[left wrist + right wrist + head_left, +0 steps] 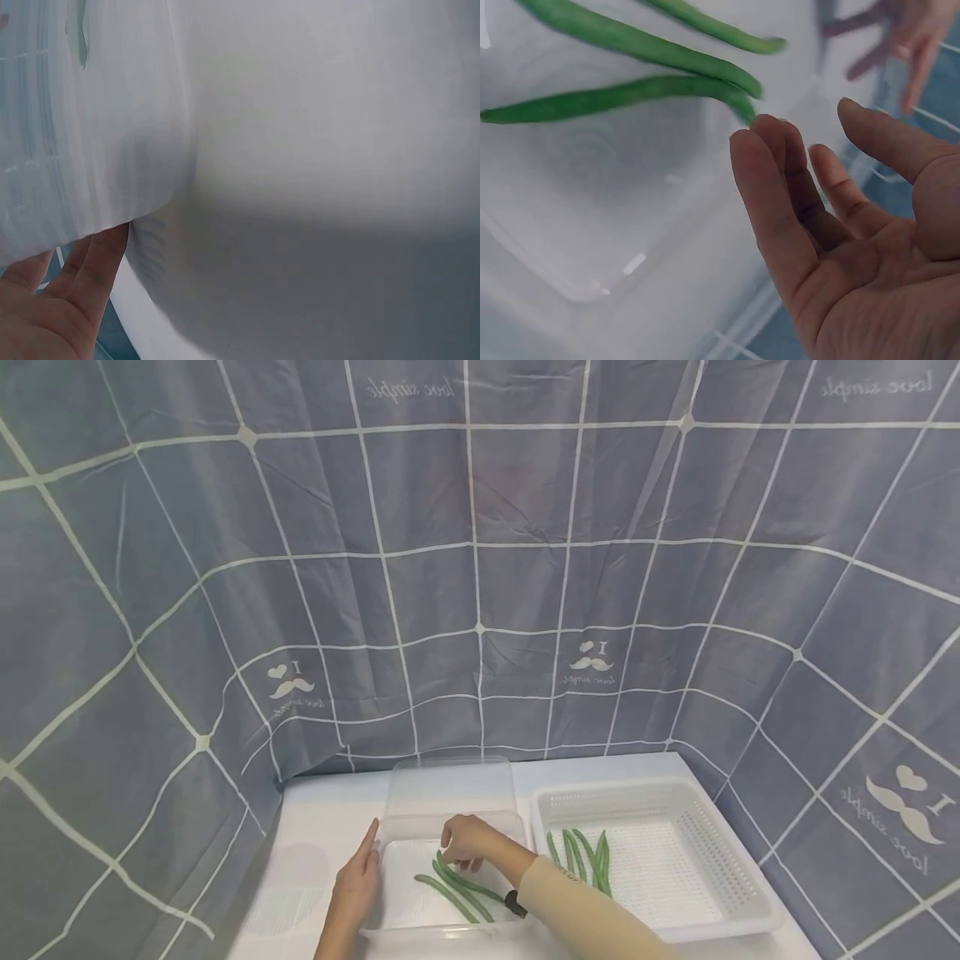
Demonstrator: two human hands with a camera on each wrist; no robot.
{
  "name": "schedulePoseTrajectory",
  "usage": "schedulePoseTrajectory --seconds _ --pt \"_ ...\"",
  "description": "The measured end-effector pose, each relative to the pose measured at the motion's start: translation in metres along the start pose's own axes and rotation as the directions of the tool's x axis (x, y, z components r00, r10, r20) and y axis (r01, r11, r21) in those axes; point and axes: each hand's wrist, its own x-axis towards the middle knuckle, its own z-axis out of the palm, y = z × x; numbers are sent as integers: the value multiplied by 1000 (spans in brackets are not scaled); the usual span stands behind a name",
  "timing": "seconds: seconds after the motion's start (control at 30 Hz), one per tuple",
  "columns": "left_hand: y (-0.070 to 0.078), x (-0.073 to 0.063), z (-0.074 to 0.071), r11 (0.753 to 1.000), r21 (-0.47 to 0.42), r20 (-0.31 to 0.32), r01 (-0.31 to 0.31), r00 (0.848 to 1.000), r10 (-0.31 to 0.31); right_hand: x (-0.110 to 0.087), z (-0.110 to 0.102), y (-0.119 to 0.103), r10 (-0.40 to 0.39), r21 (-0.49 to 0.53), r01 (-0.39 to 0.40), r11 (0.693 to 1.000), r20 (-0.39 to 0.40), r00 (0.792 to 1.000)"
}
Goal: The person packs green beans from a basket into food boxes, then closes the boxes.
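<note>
From where I stand, three green beans [649, 52] lie side by side, slanting, on the floor of a clear plastic box [431, 933]. The far end of one reaches right up to the fingertips of the right hand [468, 842], which is over the box. That hand grasps nothing: its fingers are loosely bent and the thumb stands off from them. Whether the fingertips actually touch the bean or are just beside it, I cannot tell.

The left hand [358, 885] is at the box's left side, fingers extended and resting against the outer wall rather than clenched around anything.

Just to the right of the box is a white slotted basket [660, 877], with more beans [604, 860] bunched toward its left side, about five by my count. Their near ends are partly covered by the beige sleeve [577, 897] reaching across.

I'd judge the job partway along: three beans are in the box, while those in the basket look like the part not yet dealt with.

Behind the box is a flat, see-through piece [450, 787], perhaps its lid; it is not on the box. All this stands on a white tabletop [322, 806], with a grey, white-gridded curtain [435, 593] hanging around it.
</note>
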Motion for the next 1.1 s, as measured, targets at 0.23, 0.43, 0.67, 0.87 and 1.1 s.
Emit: schedulePoseTrajectory --seconds 0.23,0.43,0.67,0.87,1.1 --pt "1 0 1 1000 9 9 17 1000 -17 -7 -34 3 -50 183 52 982 -17 999" --pt "1 0 0 999 7 18 33 999 -34 -19 -67 14 -38 365 43 930 -19 999" --pt "1 0 -1 1000 15 19 26 999 -26 -31 -98 33 -32 507 38 861 -19 999" --pt "2 1 -1 1000 11 23 26 999 -26 -45 -116 50 -25 570 48 820 -49 998" --pt "3 1 -1 1000 7 31 28 999 -29 -58 -123 79 17 604 30 796 -73 997"
